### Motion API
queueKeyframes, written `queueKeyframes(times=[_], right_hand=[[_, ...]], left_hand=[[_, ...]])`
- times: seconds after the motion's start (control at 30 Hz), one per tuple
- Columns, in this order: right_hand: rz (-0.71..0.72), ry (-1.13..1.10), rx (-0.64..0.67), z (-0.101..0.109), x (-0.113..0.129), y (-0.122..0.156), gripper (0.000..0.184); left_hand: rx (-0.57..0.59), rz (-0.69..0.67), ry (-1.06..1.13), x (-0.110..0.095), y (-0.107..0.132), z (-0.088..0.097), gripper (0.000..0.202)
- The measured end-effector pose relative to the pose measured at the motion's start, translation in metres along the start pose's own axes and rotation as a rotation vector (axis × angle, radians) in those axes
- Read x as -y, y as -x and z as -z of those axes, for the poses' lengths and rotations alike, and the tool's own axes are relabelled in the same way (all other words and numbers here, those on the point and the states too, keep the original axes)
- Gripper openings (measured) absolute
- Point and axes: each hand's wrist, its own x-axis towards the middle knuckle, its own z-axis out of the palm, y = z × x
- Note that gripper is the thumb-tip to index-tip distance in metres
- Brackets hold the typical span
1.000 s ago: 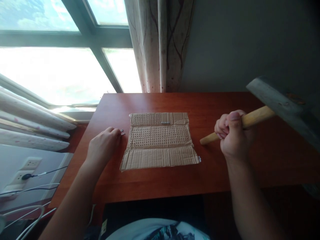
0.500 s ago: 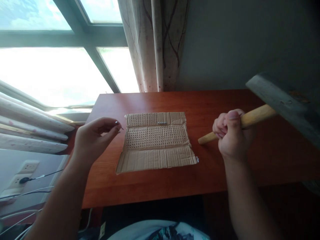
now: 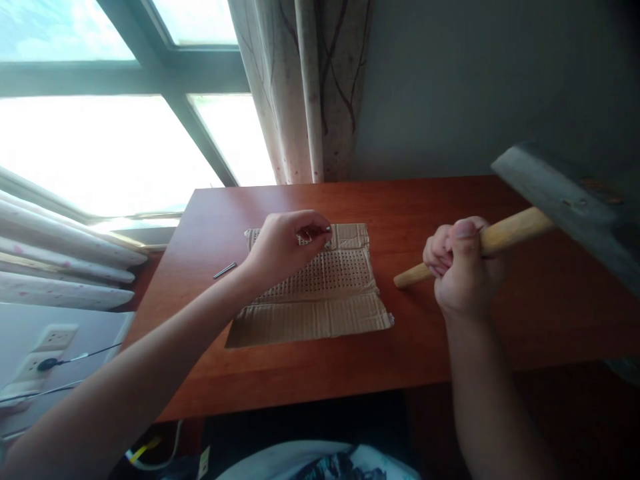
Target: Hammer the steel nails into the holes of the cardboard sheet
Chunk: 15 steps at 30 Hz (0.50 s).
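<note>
My right hand is wrapped round the wooden handle of a large hammer, holding it raised over the right side of the table. The grey metal head points up and to the right. My left hand is over the upper part of a flat cardboard sheet punched with rows of small holes. Its thumb and fingertips pinch a small nail, mostly hidden by the fingers. To the left of the sheet, a few loose nails lie on the table, partly beside my left forearm.
The reddish-brown wooden table carries the cardboard. A window with curtains is behind on the left. Below it, a wall socket has a black plug and cables hanging near the table's left edge.
My left hand has moved right, from beside the cardboard to over its upper part, uncovering the loose nails on the table. My right hand and the hammer have hardly moved.
</note>
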Motion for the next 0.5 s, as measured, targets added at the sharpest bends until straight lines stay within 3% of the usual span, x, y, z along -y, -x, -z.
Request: queueKeyframes(times=[0.5], right_hand=[[0.014, 0.006, 0.013, -0.0001, -0.0026, -0.0003, 0.045]], left_hand=[[0.033, 0.005, -0.023, 0.0053, 0.0001, -0.0046, 0.008]])
